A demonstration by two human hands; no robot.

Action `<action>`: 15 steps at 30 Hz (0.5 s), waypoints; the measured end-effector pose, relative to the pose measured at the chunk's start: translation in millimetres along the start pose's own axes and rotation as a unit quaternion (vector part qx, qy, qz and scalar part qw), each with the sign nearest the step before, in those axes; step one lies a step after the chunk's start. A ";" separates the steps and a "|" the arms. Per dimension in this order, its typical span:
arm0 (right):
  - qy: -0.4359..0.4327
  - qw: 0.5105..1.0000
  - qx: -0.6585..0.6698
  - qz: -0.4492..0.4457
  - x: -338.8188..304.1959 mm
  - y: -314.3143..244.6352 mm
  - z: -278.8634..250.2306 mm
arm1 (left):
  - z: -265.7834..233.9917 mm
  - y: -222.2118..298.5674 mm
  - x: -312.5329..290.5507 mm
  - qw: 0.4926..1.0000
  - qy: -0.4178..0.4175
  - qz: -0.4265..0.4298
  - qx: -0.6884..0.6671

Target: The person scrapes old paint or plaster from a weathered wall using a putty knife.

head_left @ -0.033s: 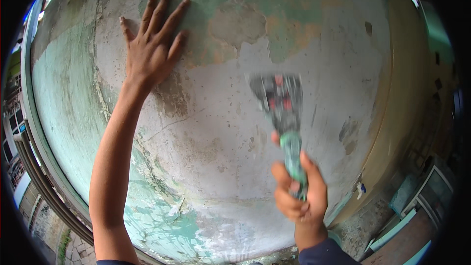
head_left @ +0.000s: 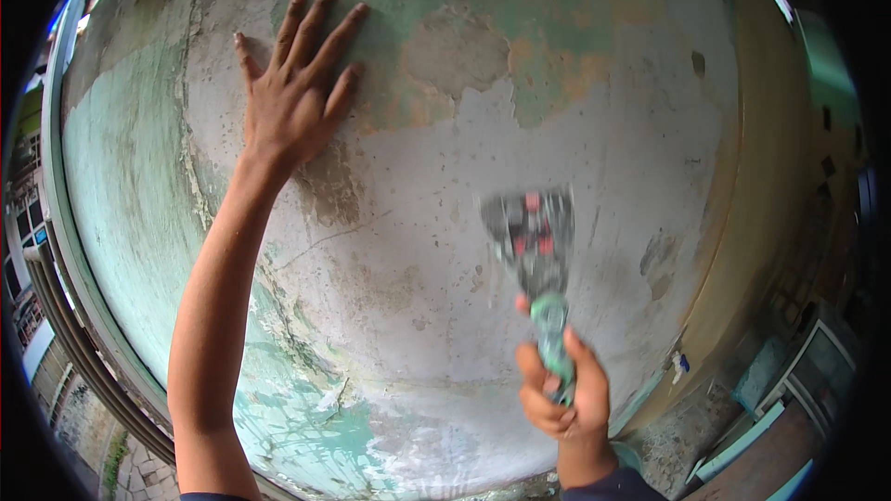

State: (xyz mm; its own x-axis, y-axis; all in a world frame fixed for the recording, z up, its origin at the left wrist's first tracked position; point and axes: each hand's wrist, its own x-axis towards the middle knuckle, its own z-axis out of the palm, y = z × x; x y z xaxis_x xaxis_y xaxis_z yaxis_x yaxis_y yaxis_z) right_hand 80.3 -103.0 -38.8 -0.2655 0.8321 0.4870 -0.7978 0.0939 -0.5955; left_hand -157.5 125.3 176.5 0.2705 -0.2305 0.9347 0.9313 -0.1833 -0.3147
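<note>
Peeling wall [head_left: 422,260]: left hand [head_left: 295,107] spread; right hand [head_left: 587,394] gripping scraper [head_left: 549,311], long axis near-upright, blade [head_left: 531,237] toward wall's top, blurred.

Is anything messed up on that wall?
Yes, the wall looks damaged: its green paint is patchy near the top, a rough greyish patch interrupts it, and a thin crack-like line slants left of the middle. A sound wall would look even.

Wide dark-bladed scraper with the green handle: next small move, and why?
I'd probably slide the wide, dark-bladed, green-handled scraper up the patchy grey-and-green wall toward the ragged green paint patch. The right hand grips it blade-up, below that patch; the left hand is spread on the wall. Whether the blade touches is unclear.
</note>
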 end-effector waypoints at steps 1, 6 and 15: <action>0.051 0.995 -0.088 -0.003 -26.5 10.6 -24.8 | -2.5 9.8 3.3 1.000 -0.010 0.005 -0.025; 0.334 0.816 -0.417 0.219 -166.0 77.3 -160.0 | 0.6 8.2 1.1 0.999 -0.019 -0.008 -0.031; 0.206 0.597 -0.681 0.371 -264.3 172.3 -222.2 | -4.6 16.4 -13.7 0.979 0.096 0.050 -0.172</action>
State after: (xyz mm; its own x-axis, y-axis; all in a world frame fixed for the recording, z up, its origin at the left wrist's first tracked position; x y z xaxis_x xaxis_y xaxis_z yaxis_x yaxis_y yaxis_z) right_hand 133.3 -185.3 -412.1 0.1081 0.9580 -0.2658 0.7111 -0.2613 -0.6527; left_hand -147.1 121.1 157.8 0.2748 -0.4326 0.8587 0.7564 -0.4541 -0.4708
